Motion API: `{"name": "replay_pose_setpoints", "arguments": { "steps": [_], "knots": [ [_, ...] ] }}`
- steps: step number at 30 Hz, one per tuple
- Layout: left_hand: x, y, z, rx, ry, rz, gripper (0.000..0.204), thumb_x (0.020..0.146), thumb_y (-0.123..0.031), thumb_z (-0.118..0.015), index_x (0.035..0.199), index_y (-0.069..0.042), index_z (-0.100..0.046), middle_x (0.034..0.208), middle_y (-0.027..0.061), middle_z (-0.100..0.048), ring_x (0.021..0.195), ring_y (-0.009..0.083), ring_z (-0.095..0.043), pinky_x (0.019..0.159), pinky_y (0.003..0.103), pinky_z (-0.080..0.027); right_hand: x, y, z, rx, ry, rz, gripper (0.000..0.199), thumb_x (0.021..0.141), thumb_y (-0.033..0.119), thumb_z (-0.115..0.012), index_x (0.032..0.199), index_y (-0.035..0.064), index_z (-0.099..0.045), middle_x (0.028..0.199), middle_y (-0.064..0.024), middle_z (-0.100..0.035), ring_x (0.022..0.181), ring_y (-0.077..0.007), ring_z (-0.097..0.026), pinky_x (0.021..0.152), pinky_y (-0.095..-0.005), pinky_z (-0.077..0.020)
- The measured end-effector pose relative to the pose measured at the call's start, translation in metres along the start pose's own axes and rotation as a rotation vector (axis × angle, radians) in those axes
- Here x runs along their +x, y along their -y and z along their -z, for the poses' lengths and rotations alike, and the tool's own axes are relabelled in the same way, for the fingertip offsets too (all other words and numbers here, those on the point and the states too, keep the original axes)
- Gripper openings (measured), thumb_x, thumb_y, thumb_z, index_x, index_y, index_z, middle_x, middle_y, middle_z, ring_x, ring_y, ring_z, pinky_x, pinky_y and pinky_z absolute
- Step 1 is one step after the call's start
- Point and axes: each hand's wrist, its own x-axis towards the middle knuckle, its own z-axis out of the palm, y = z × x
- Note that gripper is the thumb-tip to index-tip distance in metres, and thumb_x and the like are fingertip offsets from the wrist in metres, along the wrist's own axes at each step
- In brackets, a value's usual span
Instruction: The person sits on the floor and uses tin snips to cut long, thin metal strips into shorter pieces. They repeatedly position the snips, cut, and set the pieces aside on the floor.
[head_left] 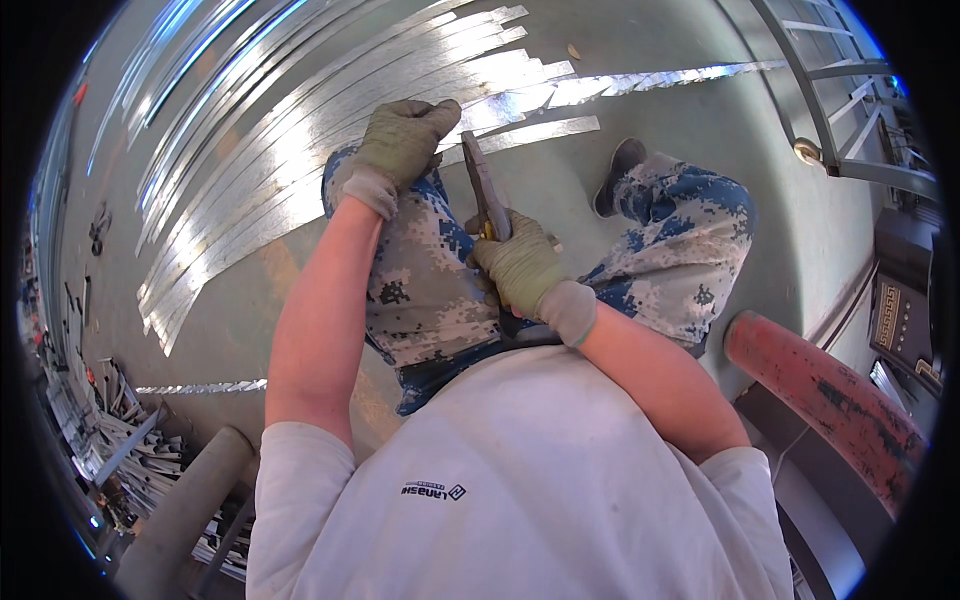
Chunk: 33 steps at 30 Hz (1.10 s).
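My right hand (pixel 522 265), in a greenish work glove, is wrapped round a pair of tin snips (pixel 483 185), its dark blades pointing away from me and a bit of yellow showing by the grip. The blades look closed. To the left, my gloved left hand (pixel 405 143) is closed above my knee, thumb against the fingers; whether something thin is pinched there is hidden. Beyond it lie shiny sheet metal strips (pixel 300 125), fanned over the floor. A jagged-edged metal strip (pixel 650 82) stretches off to the right.
My bent legs in camouflage trousers (pixel 430 285) frame the work. A red pipe (pixel 820 400) lies at right, below a metal ladder-like frame (pixel 850 110). Metal offcuts (pixel 140 450) are heaped at lower left, near a grey pipe (pixel 190 510).
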Motion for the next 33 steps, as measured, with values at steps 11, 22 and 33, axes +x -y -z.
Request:
{"name": "replay_pose_setpoints", "arguments": {
  "steps": [11,22,33],
  "knots": [
    [0.009,0.012,-0.003,-0.067,0.044,-0.04,0.057,0.101,-0.049,-0.088,0.119,0.005,-0.083,0.089,0.0064,-0.077,0.07,0.0141,-0.067,0.062,0.033,-0.058,0.035,-0.051,0.0,-0.444,-0.244,0.319,0.034,0.102,0.017,-0.069,0.134,0.0043,-0.073,0.098,-0.0159,-0.077,0.08,-0.0253,-0.071,0.076,-0.039,-0.0587],
    [-0.006,0.002,-0.002,-0.026,-0.028,-0.023,0.061,0.103,-0.051,-0.086,0.127,0.005,-0.082,0.097,0.0083,-0.079,0.075,0.0145,-0.069,0.065,0.032,-0.059,0.016,-0.019,0.029,0.14,0.2,0.023,0.038,0.103,0.009,-0.074,0.14,0.0059,-0.067,0.088,-0.0069,-0.069,0.062,-0.0168,-0.063,0.054,-0.0343,-0.0522],
    [-0.009,0.004,0.004,-0.015,-0.033,0.026,0.064,0.103,-0.053,-0.086,0.129,0.005,-0.082,0.096,0.0068,-0.076,0.075,0.0134,-0.068,0.064,0.03,-0.06,0.025,-0.021,0.043,0.125,0.309,0.014,0.052,0.103,0.015,-0.079,0.152,0.0061,-0.064,0.104,-0.0054,-0.073,0.076,-0.016,-0.07,0.063,-0.0327,-0.0594]
  ]
}}
